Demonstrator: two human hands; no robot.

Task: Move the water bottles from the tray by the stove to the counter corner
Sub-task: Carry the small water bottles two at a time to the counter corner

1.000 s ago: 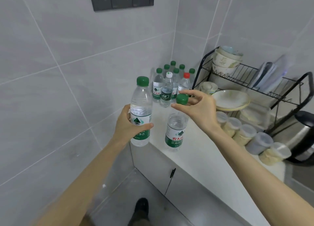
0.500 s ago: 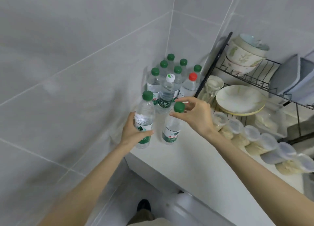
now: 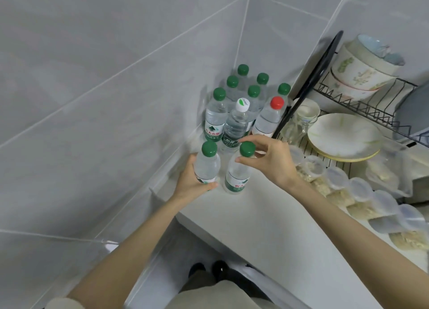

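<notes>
Gripping one clear green-capped plastic water bottle [image 3: 207, 163] round its body, the left hand [image 3: 190, 183] stands it beside another [image 3: 238, 174], whose cap the right hand [image 3: 272, 160] pinches, on the white surface [image 3: 267, 227].

Both bare forearms outstretched, left hand [image 3: 192, 181] curled in a sideways grip, right hand [image 3: 271, 160] pinching fingertips-down.

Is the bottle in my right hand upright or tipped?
Upright: the bottle stands base-down on the counter, right hand pinching its green cap.

The white cap [image 3: 242, 104] reads "C'estbon", and the left rear bottle's label [image 3: 212, 132] reads "农夫山泉".
</notes>
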